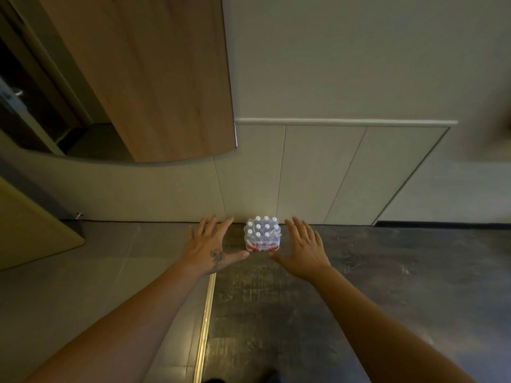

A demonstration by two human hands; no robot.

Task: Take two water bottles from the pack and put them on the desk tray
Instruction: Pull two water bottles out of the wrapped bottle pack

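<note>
A shrink-wrapped pack of water bottles [263, 234] stands on the dark floor against the pale wall. Several white caps show on top and a red-and-white label runs along its front. My left hand [210, 247] is spread flat just left of the pack, fingers apart, holding nothing. To the right of the pack my right hand [303, 247] is stretched out the same way, palm down. Both hands hover beside the pack without touching it. No desk tray is in view.
A wooden door panel [154, 78] hangs at the upper left, with a dark doorway beyond it. A brass floor strip [206, 322] divides grey tiles on the left from dark flooring on the right. Pale wall panels [331, 172] rise behind the pack.
</note>
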